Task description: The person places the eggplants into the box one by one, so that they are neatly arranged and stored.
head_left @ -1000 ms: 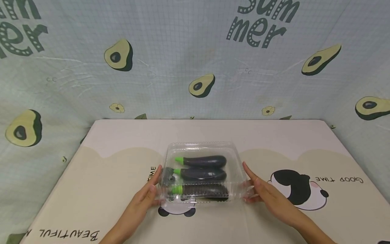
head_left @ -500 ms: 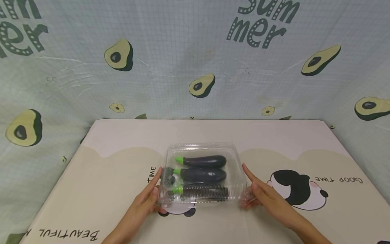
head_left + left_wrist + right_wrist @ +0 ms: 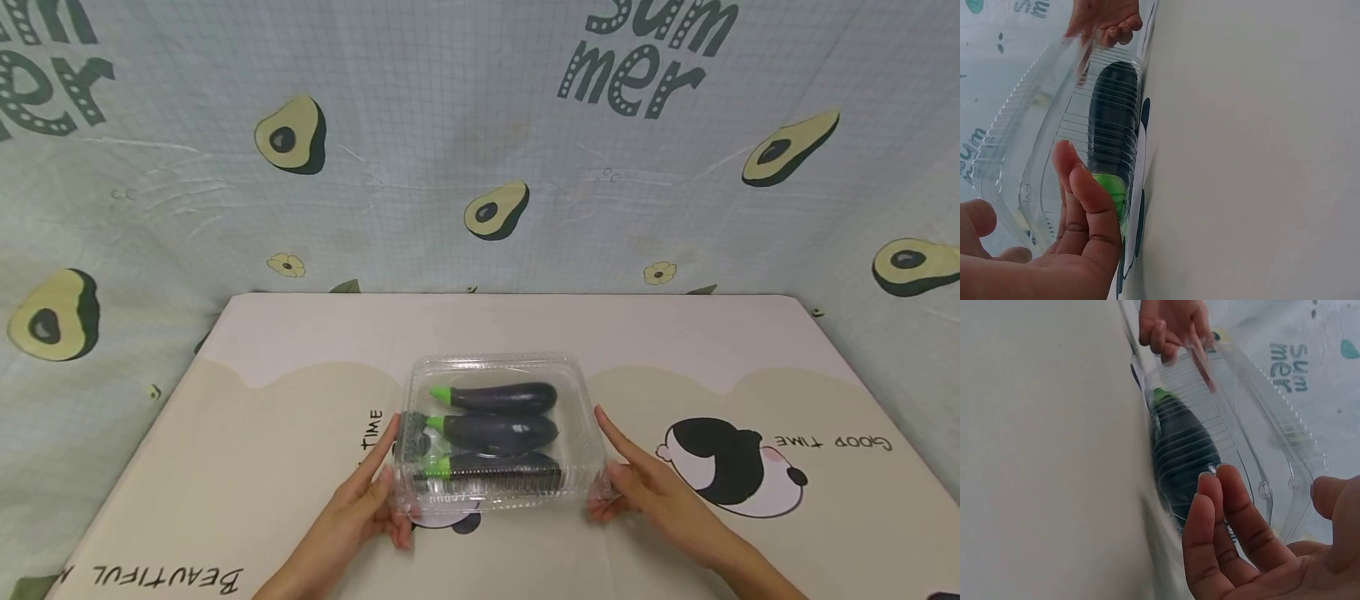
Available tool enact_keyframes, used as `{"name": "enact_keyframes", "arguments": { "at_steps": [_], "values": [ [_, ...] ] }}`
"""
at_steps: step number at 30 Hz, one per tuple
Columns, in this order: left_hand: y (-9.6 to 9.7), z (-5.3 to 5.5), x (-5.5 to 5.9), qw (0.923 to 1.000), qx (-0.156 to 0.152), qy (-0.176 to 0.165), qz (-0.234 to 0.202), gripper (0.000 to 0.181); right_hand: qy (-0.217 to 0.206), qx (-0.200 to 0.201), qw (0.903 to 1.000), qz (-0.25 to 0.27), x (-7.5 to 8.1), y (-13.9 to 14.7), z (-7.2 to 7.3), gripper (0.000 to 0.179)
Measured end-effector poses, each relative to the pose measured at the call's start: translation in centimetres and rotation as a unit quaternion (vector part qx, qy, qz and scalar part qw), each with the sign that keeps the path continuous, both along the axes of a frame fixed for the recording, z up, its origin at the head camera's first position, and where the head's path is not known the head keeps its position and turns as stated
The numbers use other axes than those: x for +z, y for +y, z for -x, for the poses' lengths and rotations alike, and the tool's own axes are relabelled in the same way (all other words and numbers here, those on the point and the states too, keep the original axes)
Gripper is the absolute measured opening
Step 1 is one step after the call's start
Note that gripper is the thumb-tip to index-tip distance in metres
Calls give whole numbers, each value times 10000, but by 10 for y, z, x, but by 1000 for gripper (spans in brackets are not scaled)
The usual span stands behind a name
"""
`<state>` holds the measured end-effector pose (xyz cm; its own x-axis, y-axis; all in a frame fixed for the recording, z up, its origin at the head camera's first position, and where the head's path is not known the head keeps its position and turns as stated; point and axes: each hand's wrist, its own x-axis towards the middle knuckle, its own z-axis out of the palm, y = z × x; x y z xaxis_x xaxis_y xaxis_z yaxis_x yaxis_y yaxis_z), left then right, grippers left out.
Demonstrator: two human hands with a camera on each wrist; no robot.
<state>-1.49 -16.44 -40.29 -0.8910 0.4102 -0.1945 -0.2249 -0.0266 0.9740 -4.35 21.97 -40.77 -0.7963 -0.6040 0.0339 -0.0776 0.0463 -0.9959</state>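
A clear plastic clamshell box (image 3: 573, 392) lies at the middle of the table. Inside are several dark eggplants, among them a back one (image 3: 504, 397), a middle one (image 3: 498, 433) and a front one with a bright green cap (image 3: 1110, 190). My left hand (image 3: 356, 504) is at the box's left side, index finger along the wall and the lower fingers loosely bent by the front corner. My right hand (image 3: 660, 500) mirrors it on the right. In the right wrist view, its fingers (image 3: 1250, 531) spread loosely beside the ribbed wall, thumb near the rim.
The pale table cover (image 3: 247, 467) carries cartoon prints and lettering, with a black-and-white dog face (image 3: 731, 467) at the right. Behind and beside the table hangs a light cloth (image 3: 405, 158) with avocado prints.
Both hands have drawn slightly toward the front of the box, and their lower fingers have come out from its sides. The box's front edge shows slightly lower, its eggplants nearly unmoved.
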Motion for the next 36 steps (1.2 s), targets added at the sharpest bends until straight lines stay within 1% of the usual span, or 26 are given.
{"name": "enact_keyframes", "arguments": {
  "at_steps": [6,14,19,24,31,33,36],
  "values": [
    [0,0,-2,9998,-93,-39,-198,54,-79,-106,9999,-85,0,0,0,61],
    [-1,1,-3,9989,-204,28,-419,63,90,120,9998,88,-3,0,2,66],
    [-2,2,-4,9975,-312,109,-624,66,-9,166,9995,261,-1,-1,2,68],
    [-4,2,-6,9952,-467,191,-841,67,-213,172,9984,490,-3,-4,2,71],
    [-5,2,-8,9935,-517,206,-994,68,-255,11,9963,818,-5,-10,-2,73],
    [-5,2,-9,9922,-525,197,-1112,69,-246,27,9958,883,-5,-10,-2,73],
    [-6,1,-11,9896,-534,212,-1322,71,-318,-88,9959,837,-5,-11,-3,73]
  ]
}}
